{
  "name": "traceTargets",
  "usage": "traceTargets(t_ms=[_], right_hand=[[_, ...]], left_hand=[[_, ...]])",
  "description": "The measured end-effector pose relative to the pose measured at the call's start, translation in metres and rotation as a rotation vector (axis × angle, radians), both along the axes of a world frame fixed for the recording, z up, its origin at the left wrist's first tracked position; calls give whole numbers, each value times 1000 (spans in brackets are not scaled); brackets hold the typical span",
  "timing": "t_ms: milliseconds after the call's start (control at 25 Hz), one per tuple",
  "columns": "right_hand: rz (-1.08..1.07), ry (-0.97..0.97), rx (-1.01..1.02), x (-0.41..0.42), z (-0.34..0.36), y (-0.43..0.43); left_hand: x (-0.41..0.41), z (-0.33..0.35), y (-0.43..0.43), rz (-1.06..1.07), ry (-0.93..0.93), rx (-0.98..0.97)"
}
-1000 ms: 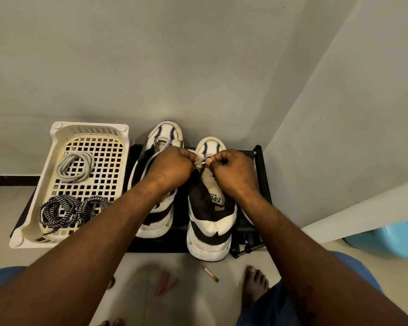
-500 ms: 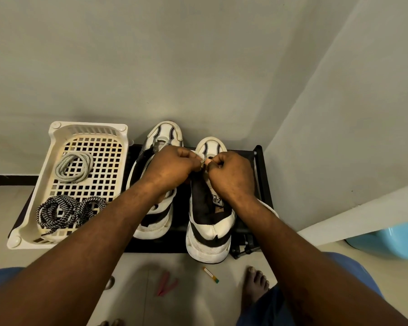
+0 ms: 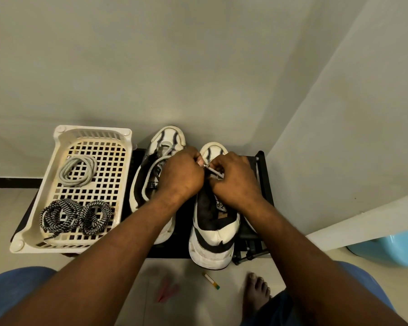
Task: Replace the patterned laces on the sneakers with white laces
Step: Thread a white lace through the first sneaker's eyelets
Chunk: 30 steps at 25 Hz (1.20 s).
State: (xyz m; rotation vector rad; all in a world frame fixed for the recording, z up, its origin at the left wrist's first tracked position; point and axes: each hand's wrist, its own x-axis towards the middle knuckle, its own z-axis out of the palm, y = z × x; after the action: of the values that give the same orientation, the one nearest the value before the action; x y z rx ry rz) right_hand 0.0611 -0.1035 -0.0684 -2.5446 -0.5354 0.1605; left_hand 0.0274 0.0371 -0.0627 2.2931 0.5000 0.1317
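Fingers (image 3: 200,162) of left hand (image 3: 181,176) and right hand (image 3: 236,182) are curled, and both pinch the lace (image 3: 213,171). A short pale stretch of it is taut between them, over the toe end of the right sneaker (image 3: 212,231). I can't tell which eyelet; my hands hide them. That sneaker's heel pokes past the front edge of the rack (image 3: 265,184).

Left sneaker (image 3: 167,140) sits just beside it with a looped lace (image 3: 151,162) slack across its top; looks part done. Basket (image 3: 92,135) at left holds a coiled spare lace (image 3: 78,170) and the patterned laces (image 3: 76,215) in two coils, so the old ones are out.

Handling, my guess:
- **Lace:** light, soft and floppy, so it won't push through a hole unless I hold it right behind the stiff tip. The round braid may slip in a loose pinch, so grip near the end and feed short lengths.
- **Sneaker:** light, with a soft upper and a floppy tongue, so it could slide or tip off the rack when I pull. Brace at the eyelet row, not the heel.
- **Breakage:** nothing fragile.
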Motion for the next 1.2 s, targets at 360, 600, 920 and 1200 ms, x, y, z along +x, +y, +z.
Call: traceTargets(t_ms=[360,600,920,1200], right_hand=[[-157,-22,-97,-8,1,4],[-173,-60,-82,-9,0,7],[-190,-69,-89,-10,3,5],[-183,-76,-118,-9,2,6]], left_hand=[[-7,45,10,132,-254,-990],[-20,58,24,-135,132,55],[-13,31,19,-249,-53,95],[-50,121,30,-450,-227,-1230]])
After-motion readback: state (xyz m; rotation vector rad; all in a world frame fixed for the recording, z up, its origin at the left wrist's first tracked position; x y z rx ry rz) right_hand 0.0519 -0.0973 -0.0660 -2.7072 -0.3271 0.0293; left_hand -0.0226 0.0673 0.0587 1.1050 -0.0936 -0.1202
